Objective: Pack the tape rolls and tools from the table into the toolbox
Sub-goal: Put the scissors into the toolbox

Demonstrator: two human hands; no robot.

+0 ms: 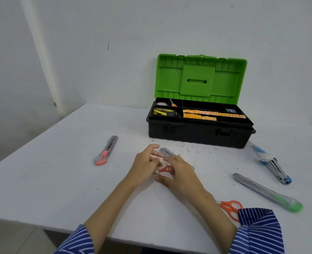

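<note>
Both hands meet mid-surface over small orange-handled scissors (167, 169), the left hand (146, 166) pinching near the blades, the right hand (179, 173) cupped over them, grip unclear; light, rigid, pointed, best lifted by the loops.

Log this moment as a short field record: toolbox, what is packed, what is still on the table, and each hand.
toolbox: black toolbox, green lid open
packed: tape measure, tape roll
on table: red utility knife, green utility knife, blue tool, orange scissors
left hand: on small orange scissors, grip unclear
right hand: over the same scissors and a clear knife, grip unclear
</note>
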